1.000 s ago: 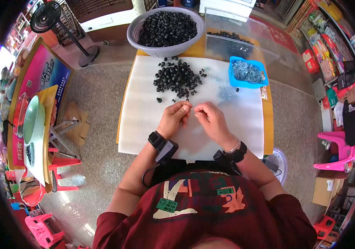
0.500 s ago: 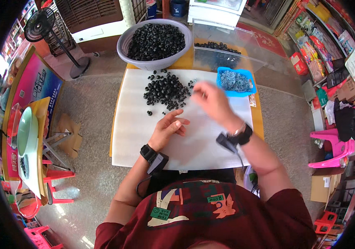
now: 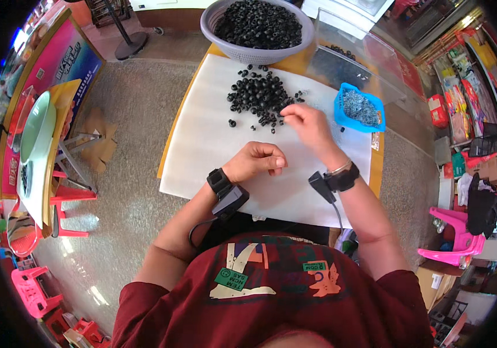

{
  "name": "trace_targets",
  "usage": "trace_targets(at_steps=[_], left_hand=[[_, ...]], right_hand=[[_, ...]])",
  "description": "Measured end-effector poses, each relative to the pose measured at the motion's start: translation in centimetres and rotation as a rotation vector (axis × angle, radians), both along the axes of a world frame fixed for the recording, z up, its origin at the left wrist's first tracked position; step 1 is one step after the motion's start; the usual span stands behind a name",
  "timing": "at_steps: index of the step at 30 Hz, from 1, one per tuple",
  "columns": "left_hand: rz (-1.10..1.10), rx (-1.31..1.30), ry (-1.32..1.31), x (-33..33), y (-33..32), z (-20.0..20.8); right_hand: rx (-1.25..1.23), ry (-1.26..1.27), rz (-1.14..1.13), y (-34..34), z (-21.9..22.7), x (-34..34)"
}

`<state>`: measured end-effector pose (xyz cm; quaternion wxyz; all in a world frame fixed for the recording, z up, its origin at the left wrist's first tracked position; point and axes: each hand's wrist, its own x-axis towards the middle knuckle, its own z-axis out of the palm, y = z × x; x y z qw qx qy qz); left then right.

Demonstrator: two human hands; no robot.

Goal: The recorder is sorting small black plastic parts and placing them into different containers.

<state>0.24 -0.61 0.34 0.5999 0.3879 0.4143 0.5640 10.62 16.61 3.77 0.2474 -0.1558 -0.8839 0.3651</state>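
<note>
A loose pile of small black round knob-like pieces (image 3: 257,93) lies on a white sheet (image 3: 202,145) over the table. My right hand (image 3: 312,129) reaches to the pile's right edge. Its thumb and fingers are pinched together, and whatever sits between them is too small to make out. Nearer to me, my left hand (image 3: 255,161) hovers over the sheet, fingers curled and thumb pressed against them; its grip hides any contents. To the right stands a blue tray (image 3: 353,125) filled with small bluish-grey metallic-looking bits. A few black pieces lie apart from the pile.
A grey-purple basket (image 3: 254,56) heaped with black pieces stands at the table's far edge. Beside it is a clear plastic box (image 3: 332,69) with more black pieces. A side table holding a green basin (image 3: 38,127) is at left, a pink stool (image 3: 454,235) at right.
My right hand has come to the pile's right edge, its fingers pinched. The fingers of my left hand have gone from spread to curled. The whole view has shifted and turned.
</note>
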Motion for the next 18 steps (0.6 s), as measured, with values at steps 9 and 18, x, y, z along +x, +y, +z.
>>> trace_targets(at_steps=[9, 18], left_hand=[[-0.127, 0.039, 0.085, -0.3, 0.2, -1.0], [-0.044, 0.032, -0.001, -0.5, 0.3, -0.9]], right_hand=[[0.263, -0.138, 0.376, -3.9, -0.2, -7.2], [0.408, -0.246, 0.453, -3.2, -1.6, -8.7]])
